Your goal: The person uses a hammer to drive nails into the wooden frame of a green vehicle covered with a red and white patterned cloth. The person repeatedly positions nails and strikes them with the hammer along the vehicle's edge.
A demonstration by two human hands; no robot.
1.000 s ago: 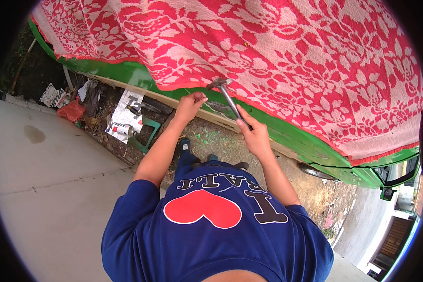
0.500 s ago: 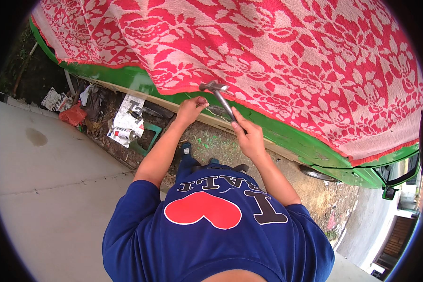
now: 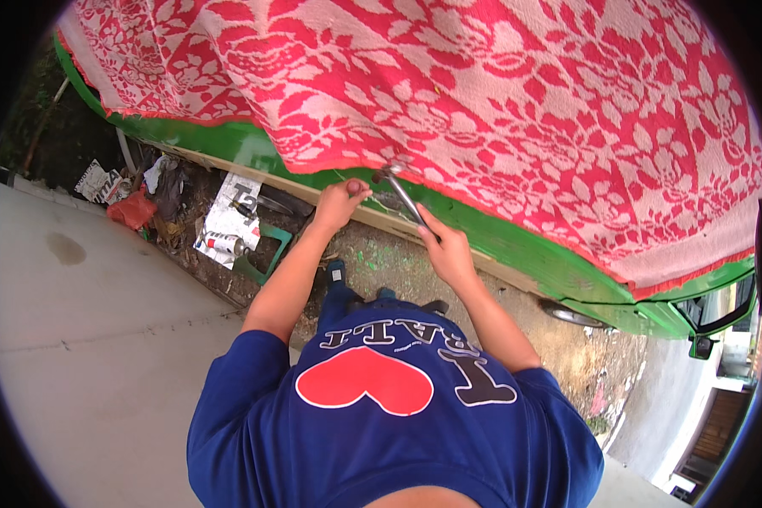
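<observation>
My right hand (image 3: 445, 248) grips the lower end of a long metal tool (image 3: 402, 196), whose head meets the green vehicle body (image 3: 516, 254) just under the edge of a red and white patterned cloth (image 3: 483, 102). My left hand (image 3: 339, 201) is closed against the green body a little to the left of the tool's head; what its fingers hold cannot be made out. Both forearms reach up from my blue shirt.
The cloth covers the whole top of the green vehicle. A wooden strip (image 3: 372, 216) runs along its lower side. Crumpled papers (image 3: 229, 224), a green stool (image 3: 267, 254) and red rubbish (image 3: 131, 210) lie on the dirt at left. Grey concrete pavement (image 3: 85, 339) spreads on my left.
The view has shifted slightly. Both hands and the tool stay at the same spot on the green body, with the tool's handle angled a little differently.
</observation>
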